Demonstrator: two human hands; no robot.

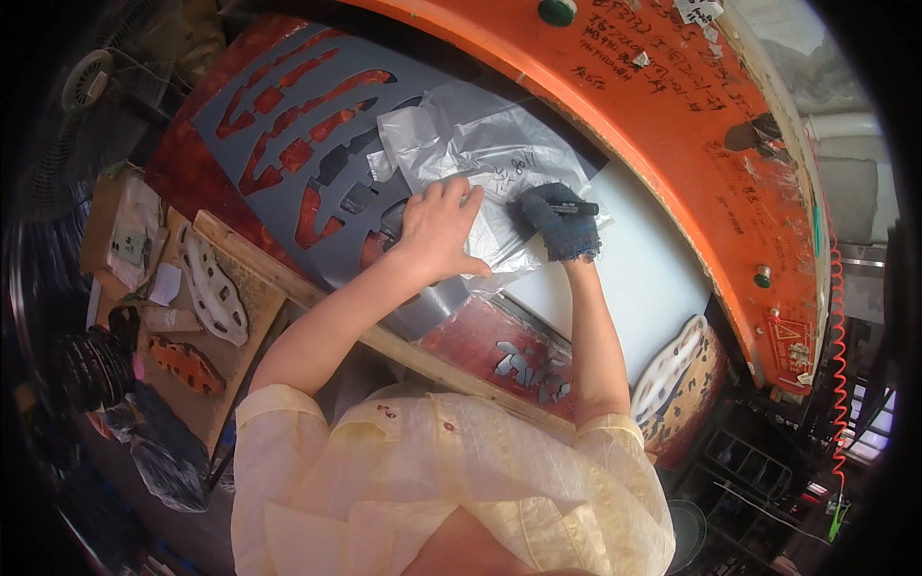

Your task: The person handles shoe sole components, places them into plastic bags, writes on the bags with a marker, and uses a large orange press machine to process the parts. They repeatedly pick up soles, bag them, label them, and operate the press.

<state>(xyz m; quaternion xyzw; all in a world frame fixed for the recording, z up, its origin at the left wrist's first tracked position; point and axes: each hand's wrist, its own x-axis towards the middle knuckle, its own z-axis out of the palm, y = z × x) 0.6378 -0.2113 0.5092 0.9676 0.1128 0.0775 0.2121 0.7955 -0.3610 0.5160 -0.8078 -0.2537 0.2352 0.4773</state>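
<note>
A crumpled silvery-white plastic bag with handwriting on it lies before me. My left hand, bare, rests on the bag's near left part with its fingers spread and thumb apart. My right hand, in a dark knit glove, is closed around a black marker pen over the bag's right side. The pen lies nearly level; its left end is hidden by the glove. Partly under the bag, a dark grey sheet with several long cut-out openings shows red surface through them.
A big orange machine beam curves across the far side. A white board lies to the right. Grey scraps sit near a wooden rail. White sole-shaped pieces lie at left and right. A red coiled cord hangs right.
</note>
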